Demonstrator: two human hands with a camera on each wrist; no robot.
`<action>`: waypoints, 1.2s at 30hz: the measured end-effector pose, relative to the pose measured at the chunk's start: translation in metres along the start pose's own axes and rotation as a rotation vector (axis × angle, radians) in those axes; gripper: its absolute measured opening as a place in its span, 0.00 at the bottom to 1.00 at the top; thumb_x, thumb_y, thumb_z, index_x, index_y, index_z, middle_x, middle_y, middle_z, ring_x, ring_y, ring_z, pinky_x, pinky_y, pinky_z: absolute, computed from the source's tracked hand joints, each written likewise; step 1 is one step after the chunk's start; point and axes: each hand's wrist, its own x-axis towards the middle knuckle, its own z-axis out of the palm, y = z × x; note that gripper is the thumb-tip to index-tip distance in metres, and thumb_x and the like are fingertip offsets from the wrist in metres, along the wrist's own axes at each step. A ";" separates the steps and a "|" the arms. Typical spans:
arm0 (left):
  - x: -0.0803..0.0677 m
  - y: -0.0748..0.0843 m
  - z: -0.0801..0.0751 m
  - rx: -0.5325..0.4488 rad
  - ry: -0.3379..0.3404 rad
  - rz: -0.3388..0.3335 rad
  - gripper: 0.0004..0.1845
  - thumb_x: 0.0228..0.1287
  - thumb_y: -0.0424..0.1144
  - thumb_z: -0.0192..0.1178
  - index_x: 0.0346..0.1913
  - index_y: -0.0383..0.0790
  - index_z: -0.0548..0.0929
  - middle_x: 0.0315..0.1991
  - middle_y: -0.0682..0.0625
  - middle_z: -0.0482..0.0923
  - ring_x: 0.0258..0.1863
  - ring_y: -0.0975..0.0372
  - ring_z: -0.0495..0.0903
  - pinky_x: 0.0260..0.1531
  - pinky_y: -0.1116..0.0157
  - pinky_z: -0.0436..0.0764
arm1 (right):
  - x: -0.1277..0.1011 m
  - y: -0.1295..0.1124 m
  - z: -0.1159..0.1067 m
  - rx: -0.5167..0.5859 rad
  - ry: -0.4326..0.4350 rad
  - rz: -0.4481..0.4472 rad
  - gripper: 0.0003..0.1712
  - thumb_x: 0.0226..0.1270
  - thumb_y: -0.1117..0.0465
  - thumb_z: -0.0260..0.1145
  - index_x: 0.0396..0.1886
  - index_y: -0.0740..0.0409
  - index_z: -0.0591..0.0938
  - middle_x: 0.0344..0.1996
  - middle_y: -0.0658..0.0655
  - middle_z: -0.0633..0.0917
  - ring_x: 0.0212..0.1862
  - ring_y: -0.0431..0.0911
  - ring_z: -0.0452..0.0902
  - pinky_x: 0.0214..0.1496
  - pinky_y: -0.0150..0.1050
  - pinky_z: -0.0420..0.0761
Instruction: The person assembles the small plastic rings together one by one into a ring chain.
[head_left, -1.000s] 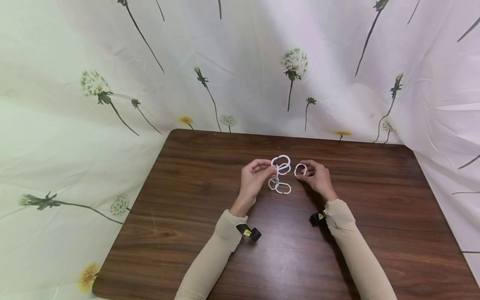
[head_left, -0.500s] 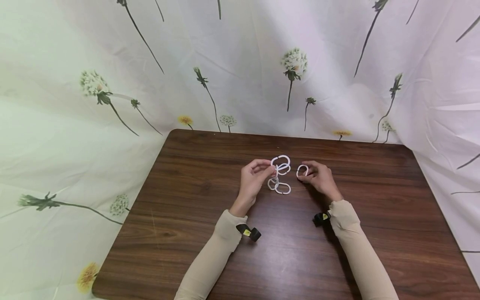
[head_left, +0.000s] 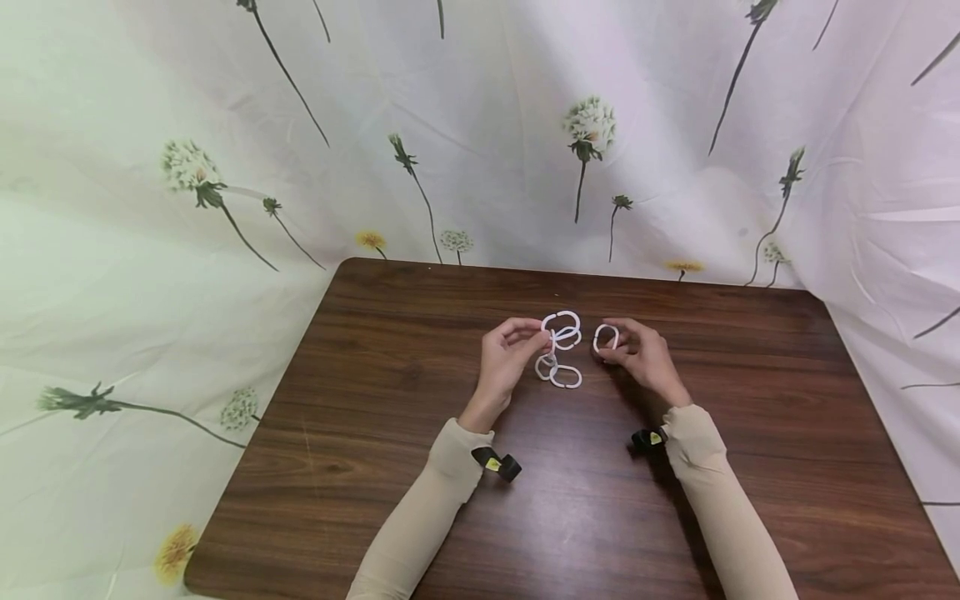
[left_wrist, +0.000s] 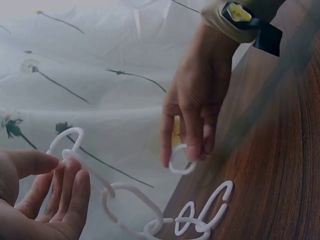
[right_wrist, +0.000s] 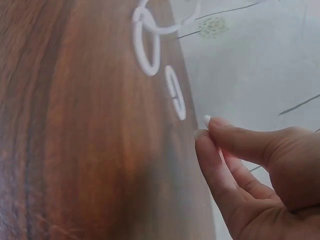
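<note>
chain of white rings (head_left: 558,350) linked near table (head_left: 375,400) far edge, pinched by left hand (head_left: 504,360); right hand (head_left: 637,354) pinches loose ring (head_left: 605,337), not yet joined.

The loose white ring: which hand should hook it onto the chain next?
Probably the right hand. It already pinches the loose ring in its grip, close beside the chain of rings. The left hand pinches the chain's upper end, so it seems better placed to steady the chain.
</note>
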 end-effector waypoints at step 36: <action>-0.001 0.001 0.004 -0.003 -0.007 0.008 0.14 0.56 0.28 0.70 0.44 0.24 0.81 0.29 0.48 0.86 0.30 0.54 0.88 0.39 0.60 0.89 | -0.029 -0.123 -0.028 0.159 0.024 -0.182 0.33 0.53 0.76 0.73 0.61 0.61 0.78 0.34 0.69 0.85 0.34 0.58 0.86 0.34 0.34 0.87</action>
